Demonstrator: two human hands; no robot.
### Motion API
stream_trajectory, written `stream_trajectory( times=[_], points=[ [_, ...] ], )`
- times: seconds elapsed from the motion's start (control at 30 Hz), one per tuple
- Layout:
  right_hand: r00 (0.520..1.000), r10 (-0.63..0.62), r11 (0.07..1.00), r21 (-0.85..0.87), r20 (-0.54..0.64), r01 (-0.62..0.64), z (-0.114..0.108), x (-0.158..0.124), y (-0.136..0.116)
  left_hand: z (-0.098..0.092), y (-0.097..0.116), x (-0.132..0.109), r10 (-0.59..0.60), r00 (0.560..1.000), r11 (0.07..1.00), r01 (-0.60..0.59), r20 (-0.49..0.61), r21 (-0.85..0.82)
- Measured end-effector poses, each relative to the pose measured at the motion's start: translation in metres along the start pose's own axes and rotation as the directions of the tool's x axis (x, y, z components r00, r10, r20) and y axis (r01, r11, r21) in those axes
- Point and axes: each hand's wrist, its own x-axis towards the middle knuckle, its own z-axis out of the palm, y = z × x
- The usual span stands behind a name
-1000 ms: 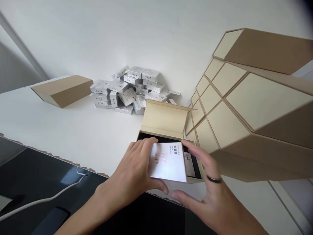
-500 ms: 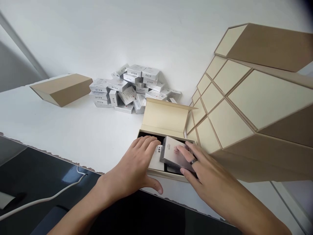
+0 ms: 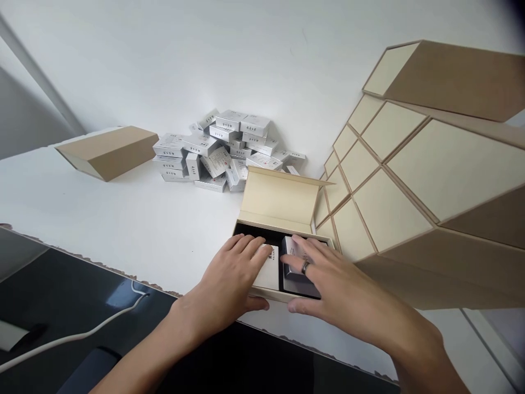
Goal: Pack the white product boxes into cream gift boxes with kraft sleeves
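Note:
A cream gift box [image 3: 283,200] stands at the front edge of the table with its lid raised at the back. In its left compartment lies a white pack [image 3: 268,273] with dark print, and my left hand [image 3: 229,273] rests over it, fingers stretched out, thumb at the box's front wall. A small silver carton [image 3: 292,260] sits in the right compartment, partly under my right hand [image 3: 328,273]. The right fingers are spread across the carton's top, and the thumb stays apart from it near the front wall. A ring is on one right finger.
Several silver cartons [image 3: 221,156] lie in a loose heap behind the gift box. Closed gift boxes [image 3: 394,202] are stacked high on the right, close to the open lid. Another closed box [image 3: 109,153] lies at left. A white cable [image 3: 82,331] runs below the table edge.
The silver carton has gone from tilted in my right hand to lower inside the right compartment. My right thumb has come off its side, and my left fingers have shifted slightly over the white pack.

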Motion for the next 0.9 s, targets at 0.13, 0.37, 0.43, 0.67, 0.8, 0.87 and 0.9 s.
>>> stream_trajectory(
  times=[0.13, 0.37, 0.43, 0.67, 0.8, 0.87, 0.9],
  points=[
    [0.994, -0.057, 0.998, -0.032, 0.089, 0.060, -0.006, 0.005, 0.003, 0.002, -0.001, 0.000, -0.002, 1.000, 0.999, 0.002, -0.010, 0.037],
    [0.934, -0.108, 0.993, -0.004, 0.341, 0.116, -0.020, 0.020, 0.005, 0.005, -0.002, 0.001, -0.002, 1.000, 0.999, 0.003, -0.027, 0.039],
    [0.917, -0.095, 0.995, 0.028, 0.387, 0.091, -0.017, 0.024, 0.007, 0.005, -0.002, 0.001, 0.001, 0.999, 0.999, 0.001, -0.035, 0.040],
    [0.905, -0.148, 0.987, -0.001, 0.400, 0.161, -0.012, 0.026, 0.008, 0.004, -0.004, 0.000, 0.006, 0.999, 1.000, -0.005, -0.033, 0.029],
    [0.903, -0.164, 0.984, -0.005, 0.396, 0.180, -0.013, 0.028, 0.010, 0.005, -0.004, 0.000, 0.003, 1.000, 1.000, -0.003, -0.023, 0.018],
    [0.900, -0.166, 0.982, -0.013, 0.403, 0.187, -0.013, 0.028, 0.011, 0.005, -0.004, 0.001, -0.003, 1.000, 1.000, 0.003, -0.020, 0.013],
    [0.897, -0.169, 0.982, -0.013, 0.407, 0.191, -0.013, 0.028, 0.011, 0.006, -0.004, 0.001, -0.007, 1.000, 1.000, 0.007, -0.015, 0.010]
  ],
)
